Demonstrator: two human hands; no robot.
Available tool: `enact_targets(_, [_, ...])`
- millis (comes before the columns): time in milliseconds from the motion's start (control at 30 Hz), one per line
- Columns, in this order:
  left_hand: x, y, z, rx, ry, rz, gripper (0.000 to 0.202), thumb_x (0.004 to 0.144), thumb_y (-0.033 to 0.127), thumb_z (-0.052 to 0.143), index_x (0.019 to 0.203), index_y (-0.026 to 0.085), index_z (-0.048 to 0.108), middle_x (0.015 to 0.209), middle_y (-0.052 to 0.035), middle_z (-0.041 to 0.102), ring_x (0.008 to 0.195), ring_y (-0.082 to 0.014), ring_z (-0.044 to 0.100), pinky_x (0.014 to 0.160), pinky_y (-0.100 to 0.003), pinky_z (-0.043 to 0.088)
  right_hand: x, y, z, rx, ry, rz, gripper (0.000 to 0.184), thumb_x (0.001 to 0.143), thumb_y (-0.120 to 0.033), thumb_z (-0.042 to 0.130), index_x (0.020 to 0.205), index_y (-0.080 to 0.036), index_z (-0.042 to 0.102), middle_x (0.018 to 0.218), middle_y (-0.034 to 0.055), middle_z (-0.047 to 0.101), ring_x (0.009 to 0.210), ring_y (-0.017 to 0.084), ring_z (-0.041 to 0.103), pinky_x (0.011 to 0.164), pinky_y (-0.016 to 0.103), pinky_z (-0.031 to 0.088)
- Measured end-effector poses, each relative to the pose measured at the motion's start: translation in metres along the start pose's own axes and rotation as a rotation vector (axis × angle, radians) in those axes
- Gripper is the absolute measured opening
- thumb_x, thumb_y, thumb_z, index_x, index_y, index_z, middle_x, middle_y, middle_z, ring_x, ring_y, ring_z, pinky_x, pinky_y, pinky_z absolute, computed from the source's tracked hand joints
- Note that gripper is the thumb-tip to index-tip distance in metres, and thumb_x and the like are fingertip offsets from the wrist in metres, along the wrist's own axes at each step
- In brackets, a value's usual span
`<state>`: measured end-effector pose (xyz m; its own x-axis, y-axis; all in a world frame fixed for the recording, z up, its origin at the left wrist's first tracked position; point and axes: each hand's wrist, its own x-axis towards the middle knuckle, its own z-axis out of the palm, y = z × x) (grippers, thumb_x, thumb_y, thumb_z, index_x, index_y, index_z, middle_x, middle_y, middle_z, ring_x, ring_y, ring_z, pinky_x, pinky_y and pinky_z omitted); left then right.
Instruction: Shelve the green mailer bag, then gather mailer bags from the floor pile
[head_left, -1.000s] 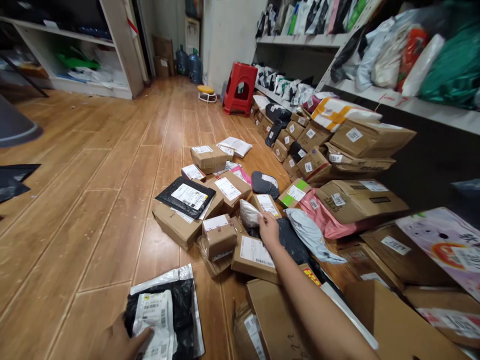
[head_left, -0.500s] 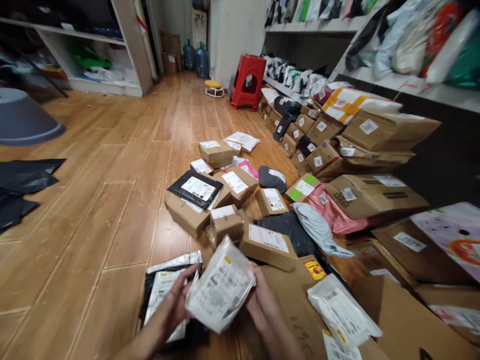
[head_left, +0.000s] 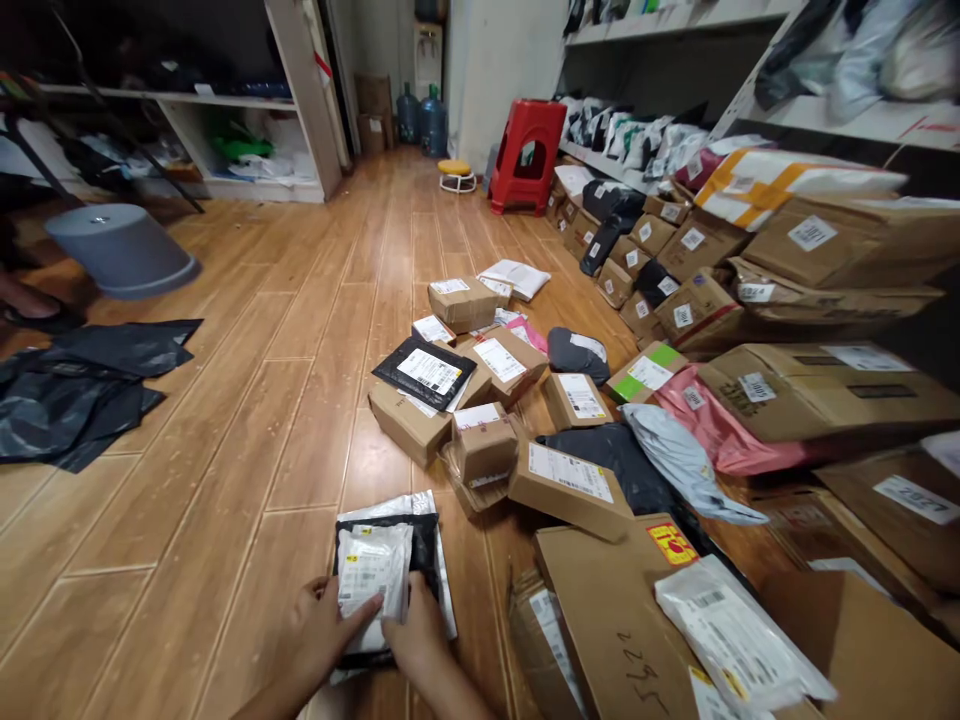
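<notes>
White parcel [head_left: 379, 555] lies label-up over black package [head_left: 425, 540] and silvery mailer [head_left: 409, 503]; left hand [head_left: 321, 622] grips left edge, thumb on top; right hand [head_left: 417, 628] touches right edge, can't tell if clamped; two-sided hold likely steadies it.

Left of the red stool [head_left: 525, 122], another person's foot [head_left: 46, 314] and the black plastic bags [head_left: 82, 395] are cut off by the frame. Nearer the camera than the stool, the left hand [head_left: 321, 618] and right hand [head_left: 420, 628] partly cover a small white packet [head_left: 375, 558]; its fine print is illegible. Right of the stool, a number-labelled carton [head_left: 892, 535] runs out of frame.
</notes>
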<state>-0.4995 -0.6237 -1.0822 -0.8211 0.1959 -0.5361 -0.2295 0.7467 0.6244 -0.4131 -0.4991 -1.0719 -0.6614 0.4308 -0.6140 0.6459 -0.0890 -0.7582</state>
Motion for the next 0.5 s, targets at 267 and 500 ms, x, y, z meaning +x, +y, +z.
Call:
enact_targets(267, [0.027,-0.001,0.003,-0.238,-0.085,-0.141,0.089,0.038,0.057,0.08,0.109,0.011,0.05,0.108,-0.0291,0.069,0.098,-0.0428,0.068,0.086,-0.052,0.057,-0.036,0.017,-0.051,-0.442,-0.274,-0.081,0.054,0.064,-0.014,0.066,0.117,-0.015,0.061,0.118,0.0176,0.065,0.103,0.032,0.065,0.084,0.039,0.05])
enact_targets(500, [0.031,0.012,-0.003,-0.284,-0.295,-0.202,0.064,0.037,0.053,0.083,0.088,0.019,0.064,0.084,-0.0132,0.078,0.085,-0.0387,0.072,0.077,-0.047,0.061,-0.103,0.013,-0.21,-0.548,-0.196,-0.345,0.029,0.083,-0.021,0.052,0.107,-0.024,0.068,0.104,0.0094,0.071,0.093,0.023,0.066,0.08,0.032,0.05])
